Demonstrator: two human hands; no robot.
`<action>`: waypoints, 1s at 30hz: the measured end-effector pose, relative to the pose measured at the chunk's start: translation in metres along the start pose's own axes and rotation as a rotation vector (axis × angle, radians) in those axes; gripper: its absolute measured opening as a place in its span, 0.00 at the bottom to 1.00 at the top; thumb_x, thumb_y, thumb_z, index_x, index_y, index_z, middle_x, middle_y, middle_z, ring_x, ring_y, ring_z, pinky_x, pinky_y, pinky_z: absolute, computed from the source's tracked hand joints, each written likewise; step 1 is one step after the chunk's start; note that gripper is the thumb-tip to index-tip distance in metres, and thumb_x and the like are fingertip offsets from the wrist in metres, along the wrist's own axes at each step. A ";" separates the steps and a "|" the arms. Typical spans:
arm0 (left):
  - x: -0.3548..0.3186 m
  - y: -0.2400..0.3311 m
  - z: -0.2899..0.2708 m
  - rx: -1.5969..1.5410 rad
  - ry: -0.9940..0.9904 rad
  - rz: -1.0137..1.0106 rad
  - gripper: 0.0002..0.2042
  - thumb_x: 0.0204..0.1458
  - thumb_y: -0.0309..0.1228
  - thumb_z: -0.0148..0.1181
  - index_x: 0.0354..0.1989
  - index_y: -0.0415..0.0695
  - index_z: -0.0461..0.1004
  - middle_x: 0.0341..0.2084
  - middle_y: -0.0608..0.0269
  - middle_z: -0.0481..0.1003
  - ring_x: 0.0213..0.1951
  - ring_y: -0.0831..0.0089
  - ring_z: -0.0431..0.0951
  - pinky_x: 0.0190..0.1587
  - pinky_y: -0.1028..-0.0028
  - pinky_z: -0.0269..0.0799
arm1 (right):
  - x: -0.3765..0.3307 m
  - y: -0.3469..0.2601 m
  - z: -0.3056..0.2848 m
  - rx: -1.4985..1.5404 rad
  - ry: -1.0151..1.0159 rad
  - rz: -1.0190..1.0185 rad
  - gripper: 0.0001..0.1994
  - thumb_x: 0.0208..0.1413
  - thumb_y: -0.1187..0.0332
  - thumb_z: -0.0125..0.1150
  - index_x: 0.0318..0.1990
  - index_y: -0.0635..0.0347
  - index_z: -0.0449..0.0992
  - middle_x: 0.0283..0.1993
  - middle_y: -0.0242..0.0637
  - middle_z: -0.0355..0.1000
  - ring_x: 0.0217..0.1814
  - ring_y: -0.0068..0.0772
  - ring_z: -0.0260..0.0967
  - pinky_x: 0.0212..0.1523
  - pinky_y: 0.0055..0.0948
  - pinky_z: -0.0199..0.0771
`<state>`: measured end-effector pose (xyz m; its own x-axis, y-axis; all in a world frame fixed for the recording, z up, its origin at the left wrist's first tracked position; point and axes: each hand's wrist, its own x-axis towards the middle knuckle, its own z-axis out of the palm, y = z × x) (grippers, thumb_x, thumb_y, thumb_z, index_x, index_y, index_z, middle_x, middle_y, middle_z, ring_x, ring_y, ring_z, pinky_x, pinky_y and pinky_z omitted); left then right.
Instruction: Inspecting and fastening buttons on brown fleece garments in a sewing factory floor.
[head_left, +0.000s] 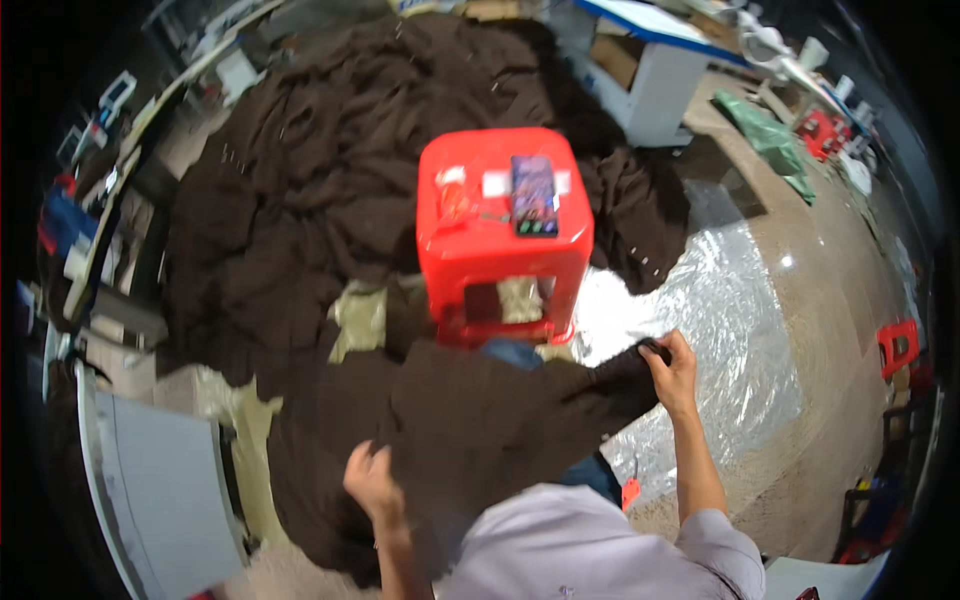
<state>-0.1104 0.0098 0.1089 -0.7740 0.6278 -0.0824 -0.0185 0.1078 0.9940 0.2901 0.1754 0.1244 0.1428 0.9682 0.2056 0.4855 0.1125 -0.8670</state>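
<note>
A dark brown piece of cloth [450,420] lies spread across my lap, stretching from the lower left to the right. Its upper right edge is pinched between the thumb and fingers of my right hand [673,370], held out to the side. Over the left part of the cloth is my left hand [373,480], its fingers bent and somewhat blurred; whether they grip the fabric cannot be made out. Just beyond the cloth stands a red plastic stool [505,250] with a smartphone [535,195] and a small red-and-clear packet [453,203] on its seat.
A big heap of the same brown fabric [330,150] covers the floor behind the stool. Clear plastic sheeting [720,330] lies to the right. A grey-white panel [165,480] borders the lower left, a white-and-blue table [660,70] the far right. Another red stool [898,347] is at the right rim.
</note>
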 end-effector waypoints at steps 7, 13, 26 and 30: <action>-0.032 0.010 0.081 -0.396 -0.431 -0.319 0.10 0.49 0.10 0.55 0.35 0.38 0.75 0.28 0.69 0.74 0.28 0.85 0.71 0.32 0.83 0.65 | -0.079 -0.116 0.062 0.469 -1.323 -0.381 0.10 0.54 0.82 0.57 0.43 0.66 0.77 0.43 0.47 0.75 0.46 0.48 0.76 0.46 0.38 0.77; -0.042 0.006 0.072 -0.335 -0.309 -0.127 0.10 0.51 0.11 0.54 0.37 0.39 0.73 0.26 0.74 0.70 0.26 0.88 0.67 0.29 0.84 0.61 | -0.092 -0.118 0.106 0.385 -0.853 -0.294 0.11 0.48 0.84 0.61 0.38 0.60 0.80 0.64 0.52 0.61 0.36 0.34 0.74 0.36 0.31 0.75; -0.043 -0.018 0.077 0.170 -0.246 0.004 0.09 0.47 0.18 0.58 0.37 0.38 0.79 0.30 0.62 0.79 0.34 0.76 0.78 0.39 0.77 0.73 | -0.080 -0.102 0.111 0.348 -1.240 -0.205 0.08 0.57 0.70 0.62 0.43 0.60 0.74 0.29 0.47 0.73 0.32 0.51 0.74 0.34 0.41 0.71; -0.032 -0.025 0.077 -0.030 -0.296 -0.188 0.09 0.47 0.17 0.60 0.38 0.34 0.78 0.31 0.63 0.79 0.34 0.75 0.78 0.39 0.76 0.73 | -0.080 -0.088 0.112 0.404 -1.056 -0.349 0.09 0.54 0.73 0.63 0.42 0.60 0.75 0.35 0.45 0.73 0.35 0.51 0.73 0.36 0.42 0.72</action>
<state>-0.0365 0.0464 0.0809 -0.5385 0.7959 -0.2768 -0.1647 0.2227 0.9609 0.1398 0.1132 0.1334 -0.8191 0.5545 0.1469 0.0223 0.2866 -0.9578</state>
